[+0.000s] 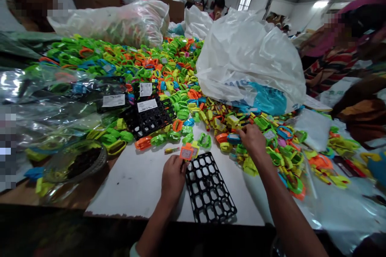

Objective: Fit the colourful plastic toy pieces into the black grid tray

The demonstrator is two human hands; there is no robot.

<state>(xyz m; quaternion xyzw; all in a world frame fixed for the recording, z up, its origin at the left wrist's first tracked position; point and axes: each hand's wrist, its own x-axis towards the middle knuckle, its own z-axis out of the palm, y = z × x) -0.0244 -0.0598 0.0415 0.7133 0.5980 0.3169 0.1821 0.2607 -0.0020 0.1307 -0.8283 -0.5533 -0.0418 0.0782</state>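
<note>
— Pinching what in the left hand (172, 174)?
— Fingers closed on an orange toy watch (186, 153), right at the top edge of the black grid tray (209, 188) on the white table (135, 180).
— And the right hand (252, 138)?
— Curled down into the colourful watch pile (271, 144); grip hidden, cannot tell.

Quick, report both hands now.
Left hand: closed, holding an orange toy watch over the black tray.
Right hand: fingers in the toy pile; grip unclear.
</note>
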